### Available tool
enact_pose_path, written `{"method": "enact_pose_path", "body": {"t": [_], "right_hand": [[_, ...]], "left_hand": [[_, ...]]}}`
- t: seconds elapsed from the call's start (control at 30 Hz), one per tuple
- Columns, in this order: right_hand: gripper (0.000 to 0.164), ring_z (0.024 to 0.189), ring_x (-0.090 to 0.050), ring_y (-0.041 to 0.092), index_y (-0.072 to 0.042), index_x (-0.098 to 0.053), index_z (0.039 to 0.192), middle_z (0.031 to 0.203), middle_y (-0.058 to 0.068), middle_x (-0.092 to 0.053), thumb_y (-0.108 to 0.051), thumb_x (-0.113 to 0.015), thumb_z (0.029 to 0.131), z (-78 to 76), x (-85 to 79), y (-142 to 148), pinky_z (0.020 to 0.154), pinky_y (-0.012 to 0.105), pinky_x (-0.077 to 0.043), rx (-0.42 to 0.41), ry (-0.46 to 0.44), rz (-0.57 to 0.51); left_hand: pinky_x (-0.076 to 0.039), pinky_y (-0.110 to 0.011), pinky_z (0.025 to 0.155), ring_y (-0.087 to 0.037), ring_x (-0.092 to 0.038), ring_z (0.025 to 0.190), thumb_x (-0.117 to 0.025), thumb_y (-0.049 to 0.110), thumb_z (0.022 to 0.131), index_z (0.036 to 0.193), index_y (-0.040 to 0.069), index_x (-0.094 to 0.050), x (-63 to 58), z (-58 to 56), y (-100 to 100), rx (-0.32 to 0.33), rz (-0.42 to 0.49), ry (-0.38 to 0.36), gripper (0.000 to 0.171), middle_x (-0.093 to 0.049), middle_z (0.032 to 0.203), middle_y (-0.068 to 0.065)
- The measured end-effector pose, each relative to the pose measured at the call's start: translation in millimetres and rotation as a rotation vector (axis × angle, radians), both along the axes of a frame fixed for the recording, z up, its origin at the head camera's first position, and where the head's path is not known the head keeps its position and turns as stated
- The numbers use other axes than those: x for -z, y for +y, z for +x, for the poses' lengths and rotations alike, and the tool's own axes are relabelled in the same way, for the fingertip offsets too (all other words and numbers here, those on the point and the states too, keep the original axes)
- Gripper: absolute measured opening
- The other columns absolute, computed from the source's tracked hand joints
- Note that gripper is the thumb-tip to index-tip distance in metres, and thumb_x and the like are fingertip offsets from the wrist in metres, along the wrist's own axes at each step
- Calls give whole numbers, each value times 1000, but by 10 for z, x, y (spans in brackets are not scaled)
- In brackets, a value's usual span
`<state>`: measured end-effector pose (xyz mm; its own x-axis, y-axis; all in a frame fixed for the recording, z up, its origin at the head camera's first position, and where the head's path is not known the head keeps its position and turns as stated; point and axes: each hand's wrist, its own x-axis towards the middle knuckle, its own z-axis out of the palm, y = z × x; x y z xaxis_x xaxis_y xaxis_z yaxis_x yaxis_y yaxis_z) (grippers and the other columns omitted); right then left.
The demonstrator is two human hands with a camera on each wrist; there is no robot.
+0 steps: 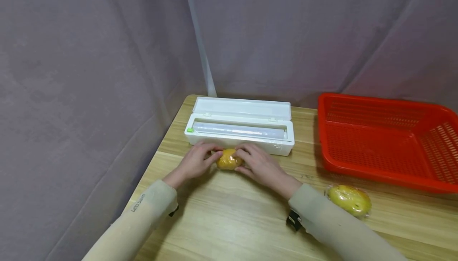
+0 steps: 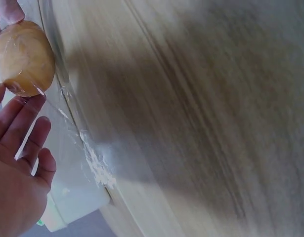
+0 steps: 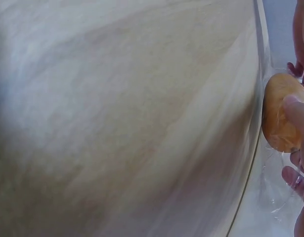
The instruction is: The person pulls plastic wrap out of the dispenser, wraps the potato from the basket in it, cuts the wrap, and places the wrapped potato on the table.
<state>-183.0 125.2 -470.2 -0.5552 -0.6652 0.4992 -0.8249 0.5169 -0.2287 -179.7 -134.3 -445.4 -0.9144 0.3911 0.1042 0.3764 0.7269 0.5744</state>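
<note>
A yellow-orange mango (image 1: pixel 228 160) in clear cling film is between both hands, just in front of a white cling film box. My left hand (image 1: pixel 197 159) grips its left end with thumb and fingers. On its right end, my right hand (image 1: pixel 260 165) holds it between thumb and fingers. Loose film (image 2: pixel 95 160) trails beside the mango in the left wrist view. The white box (image 1: pixel 239 142) stands with its lid raised and a film roll (image 1: pixel 237 130) inside. In the right wrist view, a thumb or finger presses the mango's wrapped side.
A red plastic basket (image 1: pixel 323 142) stands on the right of the wooden table (image 1: pixel 222 221). Another wrapped mango (image 1: pixel 350 200), yellow-green, lies in front of it, near my right forearm. A grey curtain (image 1: pixel 272 34) hangs behind the table and along its left.
</note>
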Motion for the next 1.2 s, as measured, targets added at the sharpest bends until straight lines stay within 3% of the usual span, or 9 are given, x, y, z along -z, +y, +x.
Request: {"method": "enact_pose_path", "body": {"t": [0.1,0.17,0.27,0.37,0.47,0.57,0.67,0.83,1.2], "right_hand": [[41,117,-67,30,-11,-71,120,129,11,-68,-29,-90,88,-2,1,-1,102,46,-58,2,-5,-14],[42,116,-67,30,-11,-71,120,128,11,-68,-29,-90,88,-3,1,-2,101,46,-59,2,-10,-23],[42,116,-67,30,-11,-71,122,127,11,-68,-30,-89,88,-6,-4,-3,101,47,-59,-1,-23,-35],[43,116,-67,30,-11,-70,123,127,10,-69,-31,-88,89,-7,-14,4,101,47,-59,5,-52,-47],[44,117,-67,31,-11,-70,123,128,10,-69,-32,-87,89,-3,-25,19,102,48,-58,18,-84,-63],[44,119,-67,31,-12,-70,124,129,10,-69,-34,-87,89,3,-29,31,104,48,-57,28,-106,-79],[45,118,-68,30,-12,-70,124,128,10,-70,-35,-87,90,7,-29,29,104,48,-57,24,-113,-99],[45,117,-69,31,-9,-70,126,126,10,-72,-31,-87,90,10,-36,24,104,49,-57,19,-134,-145],[40,107,-72,22,-14,-70,132,120,4,-76,-33,-79,98,44,-201,12,92,43,-62,83,-398,-186]], "left_hand": [[-56,-46,97,-24,-64,111,-66,29,108,127,13,-76,2,4,-29,-25,42,16,27,-73,120,-6],[-55,-48,101,-26,-64,115,-67,28,107,130,12,-75,2,21,-56,-42,61,83,29,-74,126,-7],[-52,-51,105,-30,-63,119,-73,23,103,130,10,-74,-1,77,-96,-31,52,266,30,-74,129,-9],[-53,-50,99,-30,-64,115,-79,23,96,125,9,-75,9,151,-115,39,-19,468,32,-75,123,-8],[-54,-48,93,-28,-66,111,-84,27,91,124,9,-75,37,214,-110,123,-103,582,39,-75,121,-5],[-55,-47,98,-27,-66,115,-87,31,90,129,10,-73,75,250,-97,160,-157,577,47,-74,126,-4],[-54,-48,104,-27,-66,120,-90,34,88,133,10,-71,102,265,-90,149,-170,535,54,-73,130,-5],[-55,-48,101,-28,-66,118,-94,35,83,135,9,-68,116,259,-55,124,-159,522,64,-73,129,-6],[-54,-50,104,-31,-63,120,-97,27,79,142,8,-59,127,227,76,68,-200,518,76,-68,133,-10]]}}
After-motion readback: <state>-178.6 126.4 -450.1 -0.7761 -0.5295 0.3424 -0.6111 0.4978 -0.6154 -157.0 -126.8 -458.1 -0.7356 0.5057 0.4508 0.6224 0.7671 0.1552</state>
